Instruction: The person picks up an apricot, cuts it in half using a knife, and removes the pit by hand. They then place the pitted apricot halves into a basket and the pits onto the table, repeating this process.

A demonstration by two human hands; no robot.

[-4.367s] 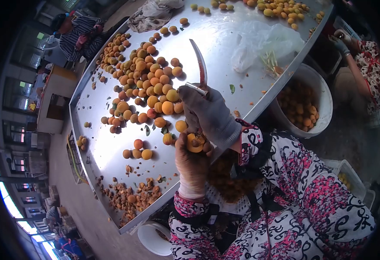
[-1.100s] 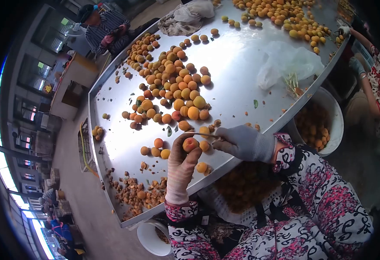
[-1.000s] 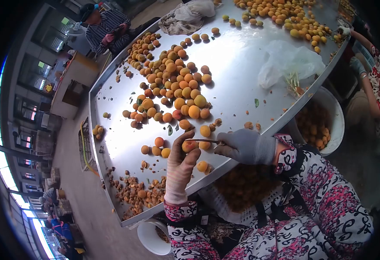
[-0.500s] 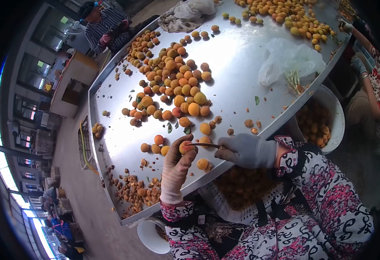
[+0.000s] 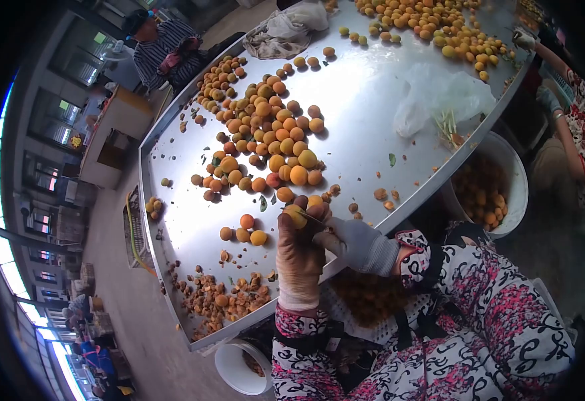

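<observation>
My left hand [image 5: 299, 257], in a stained pale glove, is closed around a yellow apricot [image 5: 294, 217] near the table's front edge. My right hand [image 5: 360, 244], in a grey glove, grips a thin curved knife [image 5: 311, 215] whose blade lies against the apricot. Both hands almost touch, and the fingers partly hide the fruit and the handle. Just beyond them lie loose apricots [image 5: 298, 175] on the metal table [image 5: 356, 113]. Left of my left hand are a few more apricots [image 5: 242, 234] and a heap of brown fruit scraps [image 5: 206, 301].
Below my hands is a white crate [image 5: 346, 324] of dark fruit pieces. A white bucket [image 5: 516, 194] of fruit stands right, another bucket [image 5: 236, 367] lower left. A plastic bag [image 5: 443, 100] lies on the table. Other people [image 5: 165, 53] are at its far and right sides.
The hands have drawn together, with my right hand moving left and down. The apricot in my left hand has turned and sits slightly higher. My left wrist has shifted right.
</observation>
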